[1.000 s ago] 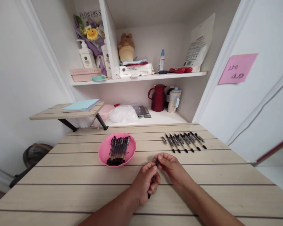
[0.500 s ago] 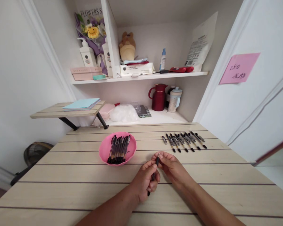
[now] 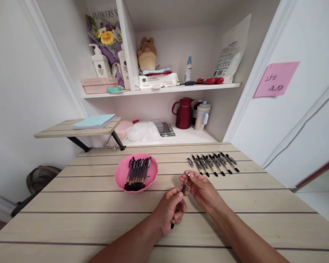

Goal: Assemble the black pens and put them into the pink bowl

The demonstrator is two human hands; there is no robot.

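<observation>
My left hand (image 3: 168,208) is closed around the dark barrel of a pen (image 3: 183,189), which slants up to the right, its black lower end poking out below the fist. Thumb and fingers of my right hand (image 3: 201,188) pinch the small shiny tip piece (image 3: 189,175) at the pen's upper end. A thin greyish length shows between that piece and the dark barrel; whether the tip is detached I cannot tell. Left of my hands, a pink scalloped bowl (image 3: 119,178) holds a bundle of capped black pens (image 3: 138,173). Beyond my right hand lie several uncapped pens and caps (image 3: 215,163) in a row.
One loose cap (image 3: 190,162) lies left of the row on the slatted table (image 3: 98,224). A small raised stand (image 3: 52,129) with blue paper (image 3: 94,121) is at the back left. Behind are shelves with a red jug (image 3: 184,114), a cup (image 3: 203,116) and a plastic bag (image 3: 144,131).
My right hand has moved slightly up and away from my left hand, with the shiny tip piece in its pinch. More length shows above the barrel. My left hand stays put.
</observation>
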